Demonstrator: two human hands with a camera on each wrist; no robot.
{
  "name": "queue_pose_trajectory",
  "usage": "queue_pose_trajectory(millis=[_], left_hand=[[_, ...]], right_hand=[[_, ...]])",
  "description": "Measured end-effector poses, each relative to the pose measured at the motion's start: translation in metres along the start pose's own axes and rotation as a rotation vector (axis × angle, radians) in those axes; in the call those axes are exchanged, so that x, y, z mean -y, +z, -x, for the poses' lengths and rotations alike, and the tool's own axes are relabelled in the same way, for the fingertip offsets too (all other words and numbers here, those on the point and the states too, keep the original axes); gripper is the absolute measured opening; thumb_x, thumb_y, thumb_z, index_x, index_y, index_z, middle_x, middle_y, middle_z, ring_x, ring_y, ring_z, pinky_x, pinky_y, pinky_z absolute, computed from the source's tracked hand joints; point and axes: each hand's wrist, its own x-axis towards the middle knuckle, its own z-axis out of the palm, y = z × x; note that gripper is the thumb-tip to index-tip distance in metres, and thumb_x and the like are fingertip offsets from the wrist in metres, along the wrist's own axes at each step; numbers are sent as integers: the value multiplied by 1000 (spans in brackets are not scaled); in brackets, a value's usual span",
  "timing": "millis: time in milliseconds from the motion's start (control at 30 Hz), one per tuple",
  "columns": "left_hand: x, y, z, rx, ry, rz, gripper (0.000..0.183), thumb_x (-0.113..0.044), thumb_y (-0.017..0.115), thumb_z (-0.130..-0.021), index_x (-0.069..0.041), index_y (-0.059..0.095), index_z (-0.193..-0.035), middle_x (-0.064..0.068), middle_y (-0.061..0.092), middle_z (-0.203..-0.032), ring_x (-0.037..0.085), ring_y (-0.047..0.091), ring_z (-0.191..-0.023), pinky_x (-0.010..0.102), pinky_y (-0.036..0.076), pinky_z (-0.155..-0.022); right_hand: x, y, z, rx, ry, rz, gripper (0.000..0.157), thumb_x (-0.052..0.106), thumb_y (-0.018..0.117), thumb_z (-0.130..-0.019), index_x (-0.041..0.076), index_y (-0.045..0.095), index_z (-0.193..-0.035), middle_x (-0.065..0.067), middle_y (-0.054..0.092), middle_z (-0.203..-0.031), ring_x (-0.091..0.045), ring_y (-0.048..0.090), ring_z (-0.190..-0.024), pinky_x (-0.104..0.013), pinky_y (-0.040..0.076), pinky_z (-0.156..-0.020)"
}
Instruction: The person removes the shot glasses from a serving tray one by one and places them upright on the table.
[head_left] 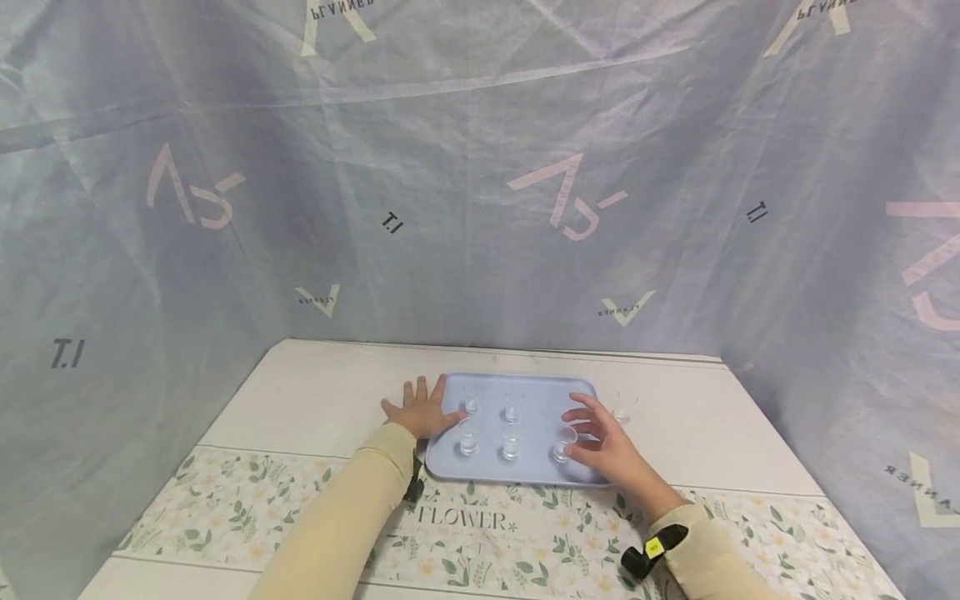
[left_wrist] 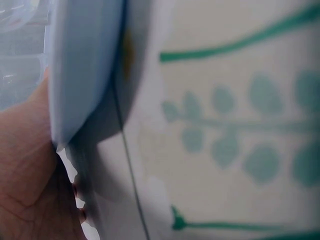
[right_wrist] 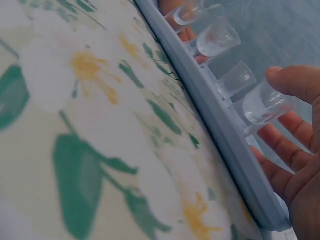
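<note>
Several small clear glasses stand on a light blue tray (head_left: 540,475). In the head view my left hand (head_left: 423,414) lies at the tray's left edge with fingers spread, its thumb near a front-left glass (head_left: 468,440). My right hand (head_left: 603,442) reaches over the tray's right side, thumb and fingers apart around the front-right glass (head_left: 562,448). The right wrist view shows that glass (right_wrist: 260,106) upright on the tray, between the thumb (right_wrist: 292,82) and the other fingers. Whether the thumb touches it, I cannot tell. Clear liquid seems to sit in the glasses.
Another clear glass (head_left: 622,407) stands right of the tray, partly behind my right hand. Two more glasses, a front-middle one (head_left: 511,446) and a back-middle one (head_left: 512,408), share the tray. A floral cloth (head_left: 300,500) covers the table front; grey-blue curtains (head_left: 465,208) hang around.
</note>
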Motion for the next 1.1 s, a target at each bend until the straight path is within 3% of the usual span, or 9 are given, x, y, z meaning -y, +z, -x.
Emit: queue_pose_trajectory(millis=[133,333,600,867,1100], left_hand=[[1,4,-3,-11,4,10,95,-75,44,-93,-22,11,-164,22,8,-168,46,3,-153,82,2,-108],[-4,-3,5,9,0,-2,90,-71,45,-96,-23,11,-165,20,7,-168,44,3,-154,80,4,-110],[-3,-3,5,4,4,-25,91,-71,44,-96,-22,12,-165,21,9,-168,45,5,-153,80,8,-110],[-1,-2,2,-4,4,-17,91,-71,44,-96,-21,12,-164,22,9,-168,45,5,-153,81,7,-108],[1,1,-1,-3,-7,-14,92,-72,45,-95,-23,10,-165,21,8,-168,45,4,-153,81,6,-108]], right_hand=[[-3,3,2,-6,-6,34,83,-2,81,-82,3,37,-152,-25,61,-120,-34,64,-106,-29,57,-87],[-4,5,4,-12,9,108,81,-2,81,-82,2,39,-151,-15,65,-112,-20,66,-101,-32,58,-84],[-1,6,5,2,50,124,81,0,80,-84,5,38,-153,-11,64,-113,-22,67,-101,-30,57,-87],[4,1,0,7,49,118,81,0,80,-84,9,37,-153,-13,64,-112,-24,67,-99,-37,57,-88],[7,-14,-6,6,-7,125,82,-2,79,-84,5,34,-153,-18,64,-110,-27,68,-98,-34,58,-85]])
